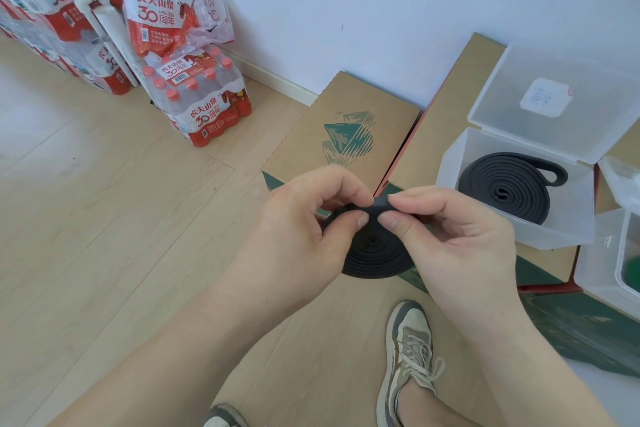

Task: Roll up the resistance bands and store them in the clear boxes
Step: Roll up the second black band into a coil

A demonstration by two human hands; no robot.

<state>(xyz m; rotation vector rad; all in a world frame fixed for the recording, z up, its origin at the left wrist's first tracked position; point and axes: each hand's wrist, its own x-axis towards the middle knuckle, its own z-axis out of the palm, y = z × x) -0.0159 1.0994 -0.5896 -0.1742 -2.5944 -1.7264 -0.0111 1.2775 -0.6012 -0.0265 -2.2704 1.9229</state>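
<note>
A black resistance band (372,253), wound into a flat coil, hangs in the air between my hands at the centre of the head view. My left hand (304,229) pinches its upper left edge and my right hand (446,236) pinches the loose end at the top. A second black band (509,191) lies coiled inside an open clear box (450,166) at the right, its end loop sticking out of the coil. The box's lid (554,100) stands open behind it. Another clear box (602,263) sits at the far right edge with something green (632,270) inside.
The boxes rest on brown cardboard cartons (346,121) against the white wall. Shrink-wrapped packs of red-capped water bottles (197,100) stand at the upper left on the wooden floor. A shoe (408,354) is below my hands.
</note>
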